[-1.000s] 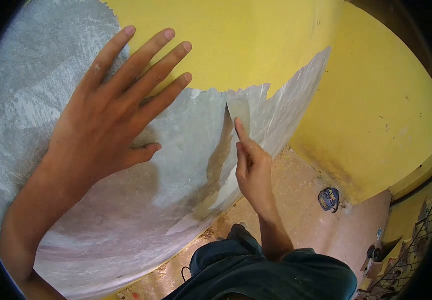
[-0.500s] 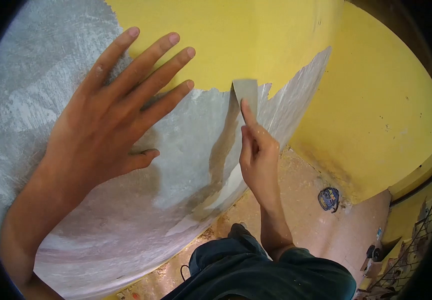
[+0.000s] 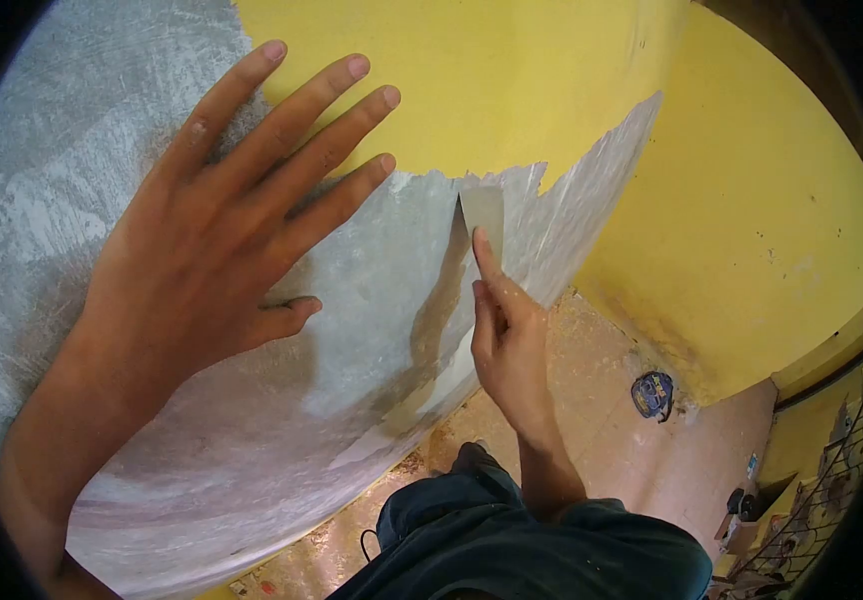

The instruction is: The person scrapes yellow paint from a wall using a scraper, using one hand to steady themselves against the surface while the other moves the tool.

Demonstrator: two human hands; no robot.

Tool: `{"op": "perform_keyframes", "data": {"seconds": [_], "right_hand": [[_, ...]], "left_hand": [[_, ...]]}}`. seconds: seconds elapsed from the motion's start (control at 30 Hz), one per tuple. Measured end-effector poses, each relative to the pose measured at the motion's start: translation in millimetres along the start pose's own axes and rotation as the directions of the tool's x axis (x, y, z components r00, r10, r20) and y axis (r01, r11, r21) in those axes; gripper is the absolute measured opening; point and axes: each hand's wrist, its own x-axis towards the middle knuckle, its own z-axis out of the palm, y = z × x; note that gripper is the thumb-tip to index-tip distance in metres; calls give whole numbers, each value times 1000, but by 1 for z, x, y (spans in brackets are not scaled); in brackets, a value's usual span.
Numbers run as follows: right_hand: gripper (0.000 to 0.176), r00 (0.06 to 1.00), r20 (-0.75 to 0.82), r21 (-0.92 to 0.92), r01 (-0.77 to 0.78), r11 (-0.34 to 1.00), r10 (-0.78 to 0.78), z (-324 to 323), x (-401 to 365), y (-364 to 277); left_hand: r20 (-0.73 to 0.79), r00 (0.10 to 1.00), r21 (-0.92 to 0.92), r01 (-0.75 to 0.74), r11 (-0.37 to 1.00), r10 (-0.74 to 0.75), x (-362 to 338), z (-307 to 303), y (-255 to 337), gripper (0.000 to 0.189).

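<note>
My left hand (image 3: 212,215) lies with spread fingers against the wall, its fingertips over the ragged edge between yellow paint (image 3: 452,80) and bare grey plaster (image 3: 362,290). A scraper (image 3: 485,212) with a flat, wide metal blade is in my right hand (image 3: 514,335). My right index finger presses along the blade, and the other fingers close around the handle, which is hidden. The blade lies on the grey plaster just below the jagged paint edge.
A yellow side wall (image 3: 742,210) meets this one at the right. Dusty floor (image 3: 592,430) runs below, with a dark blue bag-like object (image 3: 654,396) near the corner. A wire rack (image 3: 827,490) and some boxes stand at the lower right.
My right hand has drawn the scraper down from the yellow paint onto the grey plaster. Where the blade was, the paint edge now sits slightly higher. My left hand has barely shifted.
</note>
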Motion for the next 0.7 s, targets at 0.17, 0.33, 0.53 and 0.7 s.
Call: {"op": "perform_keyframes", "data": {"seconds": [0.17,0.33,0.53,0.7], "right_hand": [[62,996,-66,9,67,998,-67,-3,19,4],[62,1000,1,8,11,1000,-11,2,3,4],[56,998,-39,6,58,998,-57,-6,10,-1],[63,997,-21,-11,74,997,-75,-3,5,3]], "left_hand": [[-2,1000,-21,6,1000,-6,1,-1,3,118],[-5,1000,-45,-3,999,3,0,0,1,118],[-12,1000,-54,5,999,-5,0,0,2,117],[4,1000,-36,11,999,-11,1,-1,3,118]]}}
